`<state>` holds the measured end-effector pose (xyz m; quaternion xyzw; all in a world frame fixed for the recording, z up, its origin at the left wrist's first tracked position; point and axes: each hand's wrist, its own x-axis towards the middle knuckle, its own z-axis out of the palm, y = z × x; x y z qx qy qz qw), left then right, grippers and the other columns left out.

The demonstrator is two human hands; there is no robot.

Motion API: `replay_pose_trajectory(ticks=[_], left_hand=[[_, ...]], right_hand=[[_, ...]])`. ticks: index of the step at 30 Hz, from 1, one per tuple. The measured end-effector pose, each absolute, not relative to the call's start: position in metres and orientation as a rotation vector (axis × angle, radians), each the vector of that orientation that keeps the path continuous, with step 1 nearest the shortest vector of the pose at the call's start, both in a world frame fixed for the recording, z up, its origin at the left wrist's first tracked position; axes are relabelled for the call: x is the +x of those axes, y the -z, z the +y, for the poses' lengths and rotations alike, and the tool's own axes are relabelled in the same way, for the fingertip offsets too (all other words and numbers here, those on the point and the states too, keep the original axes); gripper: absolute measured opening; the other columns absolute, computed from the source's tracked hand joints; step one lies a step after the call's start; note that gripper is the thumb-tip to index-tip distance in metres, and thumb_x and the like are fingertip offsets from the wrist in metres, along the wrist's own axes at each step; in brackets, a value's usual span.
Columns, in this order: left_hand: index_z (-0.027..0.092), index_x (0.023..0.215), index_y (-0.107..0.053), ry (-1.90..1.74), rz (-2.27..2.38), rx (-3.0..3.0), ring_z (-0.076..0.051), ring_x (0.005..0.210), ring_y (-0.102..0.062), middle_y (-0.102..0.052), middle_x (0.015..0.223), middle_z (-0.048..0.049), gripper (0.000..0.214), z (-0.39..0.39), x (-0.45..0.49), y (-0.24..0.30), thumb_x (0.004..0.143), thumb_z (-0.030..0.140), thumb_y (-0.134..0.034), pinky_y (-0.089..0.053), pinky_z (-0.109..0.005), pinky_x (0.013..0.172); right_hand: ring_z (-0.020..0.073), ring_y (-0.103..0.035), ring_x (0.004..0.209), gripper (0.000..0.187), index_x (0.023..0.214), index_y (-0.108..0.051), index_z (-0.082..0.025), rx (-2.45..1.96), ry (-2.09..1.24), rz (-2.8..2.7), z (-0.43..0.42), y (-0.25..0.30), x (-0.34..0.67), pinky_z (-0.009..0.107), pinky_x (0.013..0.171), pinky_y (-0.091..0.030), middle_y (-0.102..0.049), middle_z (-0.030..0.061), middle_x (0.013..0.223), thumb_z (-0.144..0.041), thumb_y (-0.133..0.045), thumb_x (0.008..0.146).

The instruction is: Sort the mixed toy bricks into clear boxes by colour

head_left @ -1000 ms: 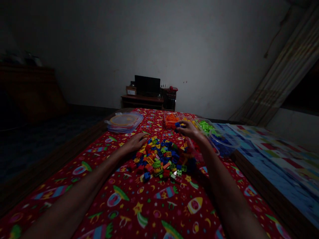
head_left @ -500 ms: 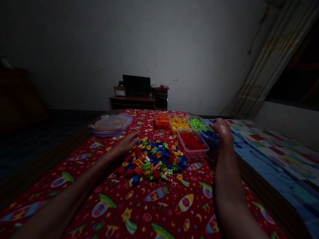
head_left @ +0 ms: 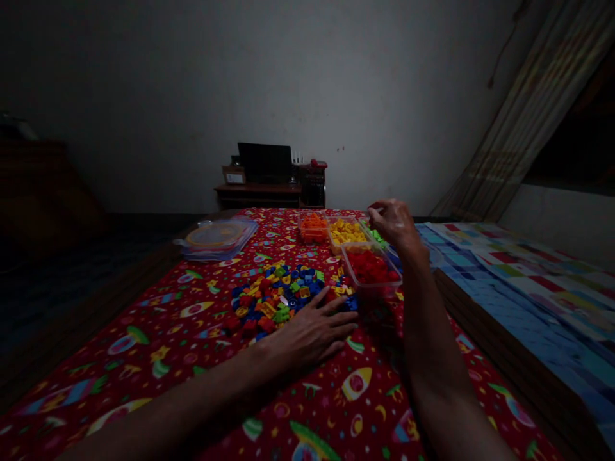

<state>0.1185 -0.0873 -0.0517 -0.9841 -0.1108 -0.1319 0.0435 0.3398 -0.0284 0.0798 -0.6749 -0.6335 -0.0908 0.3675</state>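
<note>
A mixed pile of toy building bricks [head_left: 273, 294] lies on the red patterned tablecloth [head_left: 288, 422]. My left hand [head_left: 312, 330] rests flat over the near right side of the pile, fingers spread, hiding some bricks. Above the tub of green bricks [head_left: 376, 235] hangs my right hand [head_left: 394, 224], its fingertips pinched together; what they hold, if anything, is too dark to see. Below it, my right wrist partly covers the tub of blue bricks [head_left: 394, 259]. A tub of red bricks [head_left: 372, 266] stands just left of my right forearm.
Tubs of yellow bricks [head_left: 346, 232] and orange bricks [head_left: 313, 227] stand behind the red one. Stacked clear lids [head_left: 218, 240] lie at the table's far left. A bed with a checked cover [head_left: 504, 282] borders the right side. A monitor [head_left: 264, 163] stands by the back wall.
My left hand has moved from the pile's left edge to its near right side. My right hand has moved left and up, from the blue tub to above the green one.
</note>
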Motion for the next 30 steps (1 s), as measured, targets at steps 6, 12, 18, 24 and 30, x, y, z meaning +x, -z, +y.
replay_pose_trajectory(ticks=[6, 12, 18, 24, 30], left_hand=[[0.029, 0.117, -0.058, 0.38, -0.561, -2.898, -0.026, 0.133, -0.032, -0.045, 0.139, -0.0021, 0.032, -0.053, 0.1, 0.039, 0.088, 0.038, -0.048, -0.01, -0.05, 0.113], [0.025, 0.113, -0.062, 0.367, -0.738, -3.021, -0.024, 0.128, -0.04, -0.045, 0.139, -0.0049, 0.035, -0.022, 0.076, 0.026, 0.091, 0.042, -0.04, -0.03, -0.04, 0.108], [0.022, 0.105, -0.067, 0.582, -1.019, -3.186, -0.021, 0.112, -0.056, -0.059, 0.126, -0.0051, 0.042, 0.006, 0.051, 0.018, 0.09, 0.048, -0.038, -0.043, -0.033, 0.097], [0.02, 0.097, -0.069, 0.726, -1.267, -3.112, -0.022, 0.095, -0.063, -0.07, 0.102, -0.0053, 0.039, 0.02, 0.035, 0.021, 0.083, 0.047, -0.046, -0.048, -0.033, 0.087], [0.02, 0.094, -0.069, 0.739, -1.163, -3.052, -0.021, 0.094, -0.061, -0.068, 0.099, -0.0058, 0.029, 0.028, 0.033, 0.027, 0.083, 0.039, -0.05, -0.046, -0.034, 0.088]], right_hand=[[0.0193, -0.063, 0.08, 0.03, 0.096, -0.068, -0.013, -1.742, 0.208, -1.74, -0.026, -0.076, 0.319, 0.029, 0.073, -0.045, -0.068, 0.0133, 0.085, -0.025, -0.043, 0.086], [0.0214, -0.062, 0.084, 0.028, 0.096, -0.069, -0.016, -1.801, 0.212, -1.883, -0.021, -0.071, 0.302, 0.03, 0.074, -0.043, -0.068, 0.0146, 0.091, -0.025, -0.045, 0.085], [0.0177, -0.061, 0.081, 0.025, 0.096, -0.069, -0.015, -1.721, 0.027, -2.236, -0.015, -0.057, 0.276, 0.024, 0.067, -0.041, -0.068, 0.0119, 0.094, -0.015, -0.051, 0.078], [0.0172, -0.061, 0.085, 0.03, 0.102, -0.069, -0.015, -1.569, -0.206, -2.554, -0.006, -0.029, 0.25, 0.021, 0.068, -0.043, -0.068, 0.0098, 0.098, -0.015, -0.055, 0.075], [0.018, -0.06, 0.095, 0.045, 0.115, -0.063, -0.019, -1.426, -0.128, -2.696, -0.002, -0.001, 0.238, 0.022, 0.078, -0.043, -0.066, 0.009, 0.105, -0.004, -0.05, 0.074]])
